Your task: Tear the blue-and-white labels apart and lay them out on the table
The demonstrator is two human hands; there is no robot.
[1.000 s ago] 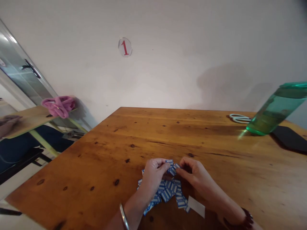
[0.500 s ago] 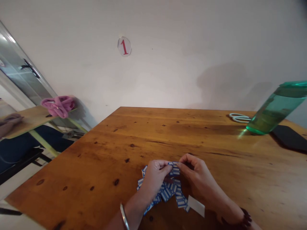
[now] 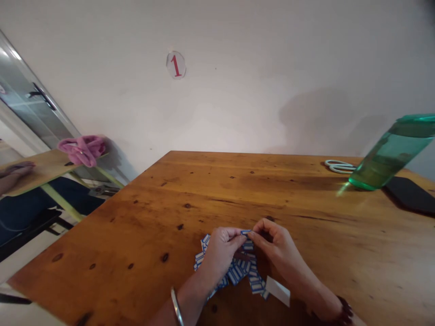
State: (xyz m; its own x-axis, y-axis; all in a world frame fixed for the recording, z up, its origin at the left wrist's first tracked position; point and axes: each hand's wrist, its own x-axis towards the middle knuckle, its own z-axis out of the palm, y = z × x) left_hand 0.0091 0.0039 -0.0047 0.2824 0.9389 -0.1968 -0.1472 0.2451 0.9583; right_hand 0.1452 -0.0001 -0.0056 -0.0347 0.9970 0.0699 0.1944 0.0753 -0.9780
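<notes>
My left hand is closed, thumb and forefinger pinching a small blue-and-white label. From the other side, the fingertips of my right hand pinch at the right end of the same label. Below and around the hands lies a loose heap of similar blue-and-white labels, several of them overlapping and partly hidden by my left hand and wrist. Beside the heap, under my right forearm, is a plain white slip. Whether the labels are paper or stickers, I cannot tell.
A green water bottle stands at the right on the wooden table, near a white coiled cable and a dark flat device. At left, another person's hands rest on a second table with a pink cloth.
My left fingertips have shifted slightly right, closer to my right fingertips, and the pinched label shows a little differently. The heap and white slip stay put.
</notes>
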